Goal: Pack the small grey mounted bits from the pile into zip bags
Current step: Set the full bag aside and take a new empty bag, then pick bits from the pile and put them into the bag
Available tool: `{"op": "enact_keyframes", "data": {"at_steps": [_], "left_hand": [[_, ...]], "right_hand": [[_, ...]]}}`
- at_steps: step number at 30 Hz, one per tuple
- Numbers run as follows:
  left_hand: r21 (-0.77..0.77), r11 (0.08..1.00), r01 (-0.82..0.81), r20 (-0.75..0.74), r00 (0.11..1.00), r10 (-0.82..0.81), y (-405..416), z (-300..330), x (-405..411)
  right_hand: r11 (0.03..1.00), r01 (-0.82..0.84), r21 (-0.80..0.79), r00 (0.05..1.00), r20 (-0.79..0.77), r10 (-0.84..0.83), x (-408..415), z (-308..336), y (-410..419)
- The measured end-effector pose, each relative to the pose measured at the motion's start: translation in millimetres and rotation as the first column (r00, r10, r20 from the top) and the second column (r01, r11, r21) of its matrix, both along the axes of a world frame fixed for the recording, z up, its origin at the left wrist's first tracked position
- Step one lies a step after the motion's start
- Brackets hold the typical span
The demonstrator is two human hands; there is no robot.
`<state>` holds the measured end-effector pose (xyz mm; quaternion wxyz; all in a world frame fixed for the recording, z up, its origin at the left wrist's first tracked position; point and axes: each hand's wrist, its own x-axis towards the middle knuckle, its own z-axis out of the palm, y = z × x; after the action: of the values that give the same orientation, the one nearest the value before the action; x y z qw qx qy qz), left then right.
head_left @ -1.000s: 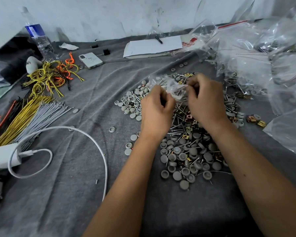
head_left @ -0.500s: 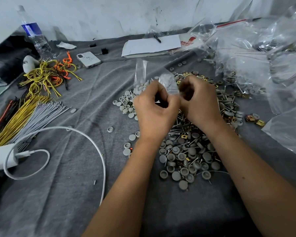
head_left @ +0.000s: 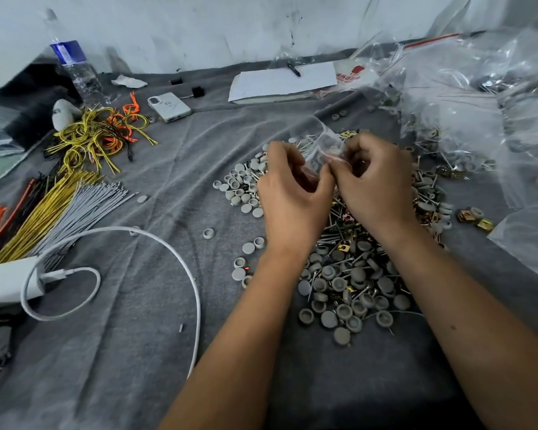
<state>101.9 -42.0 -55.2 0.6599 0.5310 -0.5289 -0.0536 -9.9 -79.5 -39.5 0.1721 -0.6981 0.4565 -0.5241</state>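
Fingers and thumbs of both hands pinch the mouth of a small clear zip bag (head_left: pixel 319 147) above the middle of the pile: the left hand (head_left: pixel 288 189) grips the near edge, the right hand (head_left: pixel 375 178) curls round the other side, thumbs almost touching. Half a second ago the bag stood taller and more upright between the hands; now it has sunk and leans away from the person, its body crumpled behind the knuckles. That suggests the mouth is being worked, opened or pressed closed, though which cannot be told from here. The bag is thin and see-through; a few metal pins and grey shapes show through or behind it, so whether it is loaded is unclear. Beneath the wrists lies the pile of grey mounted bits (head_left: pixel 348 287), round grey caps on thin metal shanks, mixed with small brass clips, spread across a grey cloth (head_left: pixel 137 352). Loose empty bags (head_left: pixel 466 97) heap at the far right; a white cable (head_left: pixel 168 252), bundled wires (head_left: pixel 56 209) and a phone (head_left: pixel 169 107) lie to the left.
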Motion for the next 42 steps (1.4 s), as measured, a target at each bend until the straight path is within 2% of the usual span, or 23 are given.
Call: {"op": "enact_keyframes", "data": {"at_steps": [3, 6, 8, 10, 13, 16, 19, 22, 26, 31, 36, 38, 42], "left_hand": [[-0.013, 1.0, -0.028, 0.024, 0.999, 0.028, 1.8, 1.4, 3.1], [-0.052, 0.994, -0.093, 0.109, 0.989, 0.099, 5.8, 8.0, 12.0], [-0.095, 0.986, -0.137, 0.162, 0.975, 0.151, 9.7, 14.4, 19.4], [-0.125, 0.968, -0.219, 0.115, 0.966, 0.233, 14.3, 22.5, 33.3], [-0.16, 0.902, -0.402, -0.008, 0.914, 0.406, 20.4, 35.9, 67.6], [-0.13, 0.827, -0.547, 0.032, 0.831, 0.555, 25.7, 44.6, 93.3], [-0.024, 0.795, -0.606, 0.147, 0.785, 0.602, 28.6, 41.7, 101.2], [0.13, 0.788, -0.602, 0.212, 0.793, 0.571, 26.5, 33.7, 101.8], [0.241, 0.792, -0.561, 0.259, 0.824, 0.505, 22.4, 26.1, 99.8], [0.279, 0.887, -0.367, 0.247, 0.92, 0.303, 17.1, 21.0, 99.0], [0.229, 0.942, -0.246, 0.277, 0.944, 0.179, 6.2, 25.1, 80.6], [0.207, 0.949, -0.238, 0.274, 0.945, 0.177, 2.1, 26.3, 73.3], [0.199, 0.957, -0.212, 0.289, 0.946, 0.149, 2.6, 18.1, 64.8]], "right_hand": [[0.998, 0.056, -0.033, 0.998, 0.027, -0.055, -0.4, -1.1, -0.4], [0.994, 0.101, 0.034, 0.994, 0.04, -0.102, -4.5, 0.0, -2.7], [0.993, -0.04, 0.111, 0.999, -0.017, 0.042, -4.1, 1.4, -2.4], [0.949, -0.255, 0.186, 0.959, -0.073, 0.272, 0.4, 3.7, 2.3], [0.85, -0.454, 0.267, 0.821, -0.245, 0.516, 13.8, 7.9, 14.7], [0.751, -0.558, 0.352, 0.545, -0.526, 0.652, 35.6, 5.0, 27.4], [0.722, -0.598, 0.348, 0.351, -0.696, 0.626, 56.4, 0.5, 37.2], [0.73, -0.616, 0.296, 0.287, -0.779, 0.558, 66.0, 0.6, 40.0], [0.736, -0.612, 0.289, 0.299, -0.777, 0.554, 68.4, 1.7, 38.8], [0.795, -0.503, 0.34, 0.35, -0.761, 0.547, 47.6, 7.6, 20.1], [0.852, -0.408, 0.328, 0.392, -0.78, 0.487, 30.9, 9.9, 7.6], [0.857, -0.397, 0.328, 0.438, -0.753, 0.491, 23.9, 10.4, 4.7], [0.871, -0.42, 0.254, 0.599, -0.643, 0.477, 8.5, 9.6, -0.5]]}}
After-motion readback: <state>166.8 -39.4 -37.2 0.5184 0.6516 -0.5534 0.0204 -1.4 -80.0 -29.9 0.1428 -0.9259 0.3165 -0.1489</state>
